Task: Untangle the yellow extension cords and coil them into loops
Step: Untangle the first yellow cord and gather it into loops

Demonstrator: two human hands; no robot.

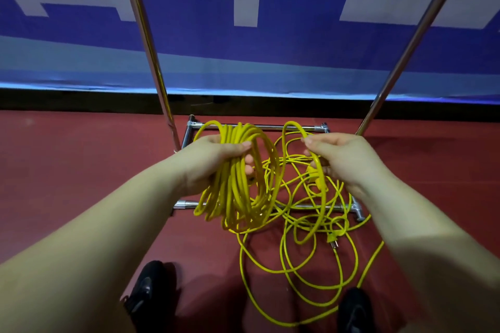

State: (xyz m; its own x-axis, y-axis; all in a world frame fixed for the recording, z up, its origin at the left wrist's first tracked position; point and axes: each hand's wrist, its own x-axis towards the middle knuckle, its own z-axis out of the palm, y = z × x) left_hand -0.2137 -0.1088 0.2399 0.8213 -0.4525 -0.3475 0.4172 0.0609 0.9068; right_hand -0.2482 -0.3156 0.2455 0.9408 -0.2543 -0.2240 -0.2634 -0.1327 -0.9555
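Roughly halfway — your left hand (216,159) grips a finished coil (238,178), your right hand (343,159) pinches a strand (319,167) — loose tangle (311,251) remains.

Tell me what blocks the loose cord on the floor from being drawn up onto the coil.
No solid object does. The loose cord is tangled over itself and crosses the rack's near bar. The left hand grips the coil; the right hand pinches a strand.

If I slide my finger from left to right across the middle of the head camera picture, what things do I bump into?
Left hand → coiled bundle of yellow cord loops it grips → single yellow cord loop arching across the gap → right hand pinching that cord.
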